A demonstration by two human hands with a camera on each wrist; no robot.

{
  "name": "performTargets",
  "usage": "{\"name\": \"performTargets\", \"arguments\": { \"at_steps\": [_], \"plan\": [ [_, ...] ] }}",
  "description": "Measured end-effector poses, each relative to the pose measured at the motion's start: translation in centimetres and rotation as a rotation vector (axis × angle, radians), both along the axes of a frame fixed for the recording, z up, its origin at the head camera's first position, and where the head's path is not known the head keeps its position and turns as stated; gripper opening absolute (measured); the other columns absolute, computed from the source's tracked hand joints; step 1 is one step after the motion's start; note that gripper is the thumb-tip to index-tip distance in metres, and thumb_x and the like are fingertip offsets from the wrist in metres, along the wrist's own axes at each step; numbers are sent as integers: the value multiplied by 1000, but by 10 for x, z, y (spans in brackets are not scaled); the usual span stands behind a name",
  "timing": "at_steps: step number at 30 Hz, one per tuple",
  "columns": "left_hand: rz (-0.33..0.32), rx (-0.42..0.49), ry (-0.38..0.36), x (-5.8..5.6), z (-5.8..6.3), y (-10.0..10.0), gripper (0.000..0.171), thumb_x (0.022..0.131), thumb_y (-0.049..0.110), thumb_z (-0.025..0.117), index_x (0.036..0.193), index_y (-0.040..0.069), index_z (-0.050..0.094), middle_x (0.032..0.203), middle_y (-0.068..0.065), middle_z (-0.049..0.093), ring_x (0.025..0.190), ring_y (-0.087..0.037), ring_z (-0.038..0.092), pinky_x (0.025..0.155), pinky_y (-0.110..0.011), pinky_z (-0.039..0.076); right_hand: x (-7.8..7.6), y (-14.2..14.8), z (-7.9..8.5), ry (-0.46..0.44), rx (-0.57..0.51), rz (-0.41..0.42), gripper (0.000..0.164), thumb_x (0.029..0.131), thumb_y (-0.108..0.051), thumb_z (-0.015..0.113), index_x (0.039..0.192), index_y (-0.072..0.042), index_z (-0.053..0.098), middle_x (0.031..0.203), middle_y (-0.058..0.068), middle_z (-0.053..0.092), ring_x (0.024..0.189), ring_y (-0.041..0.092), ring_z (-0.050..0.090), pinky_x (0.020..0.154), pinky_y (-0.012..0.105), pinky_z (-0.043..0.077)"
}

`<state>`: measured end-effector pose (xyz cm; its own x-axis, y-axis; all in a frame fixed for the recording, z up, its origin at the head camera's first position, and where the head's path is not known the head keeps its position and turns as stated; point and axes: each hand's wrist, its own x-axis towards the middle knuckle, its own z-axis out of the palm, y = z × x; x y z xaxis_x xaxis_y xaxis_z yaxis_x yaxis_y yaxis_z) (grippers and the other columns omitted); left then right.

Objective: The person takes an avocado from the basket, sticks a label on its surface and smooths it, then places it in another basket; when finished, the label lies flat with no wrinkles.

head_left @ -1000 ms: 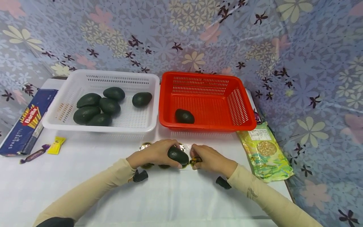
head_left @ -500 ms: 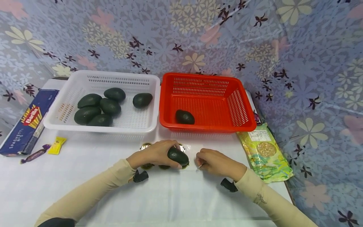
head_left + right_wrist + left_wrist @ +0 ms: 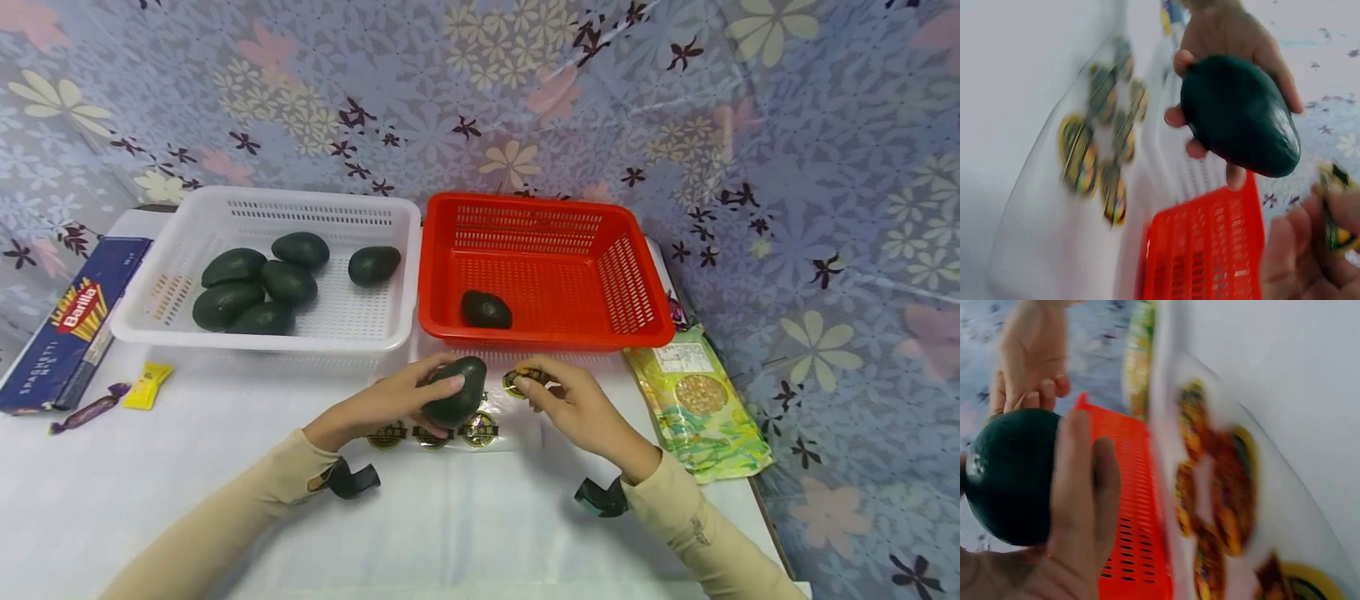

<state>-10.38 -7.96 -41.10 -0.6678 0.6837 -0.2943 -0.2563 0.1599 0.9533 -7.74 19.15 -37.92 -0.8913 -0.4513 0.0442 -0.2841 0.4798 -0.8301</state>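
Sticker [image 3: 512,383] pinched by right hand [image 3: 579,407] shows clearest in head view.

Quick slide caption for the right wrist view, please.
Left hand holding an avocado, right hand pinching a black-and-gold sticker, red basket in view.

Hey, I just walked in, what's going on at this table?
A person's left grip holds a dark green avocado, while the right grip pinches a round sticker beside it, not touching the fruit. A clear sheet with more stickers lies on the table below. Behind, six avocados sit in the white basket and one in the red basket.
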Motion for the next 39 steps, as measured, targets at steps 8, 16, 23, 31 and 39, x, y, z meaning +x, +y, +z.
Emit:
{"name": "performTargets", "arguments": {
  "at_steps": [8, 16, 23, 31, 39],
  "plan": [
    [-24, 280, -156, 3, 15, -11, 76, 97, 18, 53, 161, 17, 12, 143, -24, 40, 116, -38, 62, 100, -60, 50, -2, -14, 14, -115, -202, -141, 34, 103, -7, 52, 137, -3, 51, 108, 22, 66, 76, 16, 61, 65, 26, 56],
    [164, 242, 64, 6, 15, 1, 79, 90, 12, 70, 154, 22, 25, 139, -20, 50, 109, -30, 66, 95, -46, 57, -3, -34, 25, -51, -345, -212, 21, 101, -11, 58, 121, -7, 62, 96, 8, 65, 73, 21, 58, 61, 26, 53],
    [354, 142, 266, 7, 16, 11, 77, 84, 21, 80, 147, 20, 35, 138, -10, 53, 116, -22, 62, 92, -31, 58, -2, -55, 30, 11, -414, -181, 20, 100, -9, 60, 119, -6, 65, 89, 0, 64, 66, 16, 52, 57, 24, 48],
    [385, 180, 335, 16, 25, 15, 83, 78, 15, 86, 146, 19, 38, 131, -12, 57, 107, -22, 67, 81, -36, 62, 2, -68, 34, 77, -439, -169, 20, 97, -4, 61, 117, -2, 63, 81, 6, 59, 62, 20, 54, 56, 26, 51],
    [414, 195, 343, 20, 29, 15, 84, 77, 11, 85, 146, 19, 37, 131, -12, 55, 110, -22, 66, 84, -39, 62, 4, -71, 34, 76, -466, -172, 19, 96, -3, 62, 115, 0, 62, 80, 4, 64, 63, 21, 57, 58, 30, 54]
  ]
}}
